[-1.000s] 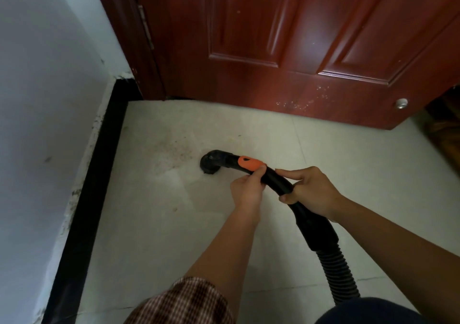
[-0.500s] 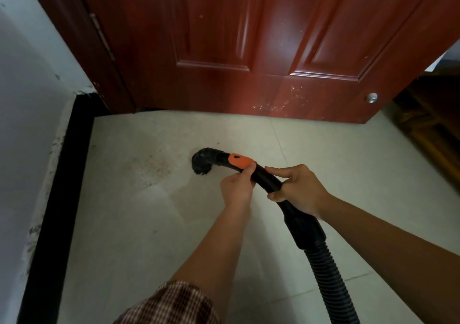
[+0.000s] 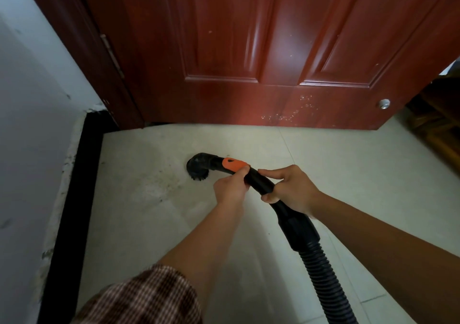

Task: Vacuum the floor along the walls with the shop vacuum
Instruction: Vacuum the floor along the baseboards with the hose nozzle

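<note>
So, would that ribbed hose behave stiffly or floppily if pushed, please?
Probably floppy: the hose is ribbed and bends. The smooth tube that the left hand and right hand grip looks rigid, so pushes likely carry through it.

Dim, soft indoor light. Pale sheen streaks the red door (image 3: pixel 249 49) panels, and the tiled floor (image 3: pixel 348 161) is brightest near the door's foot. Corners darken; straight edges bow. Focus is fairly sharp.
</note>
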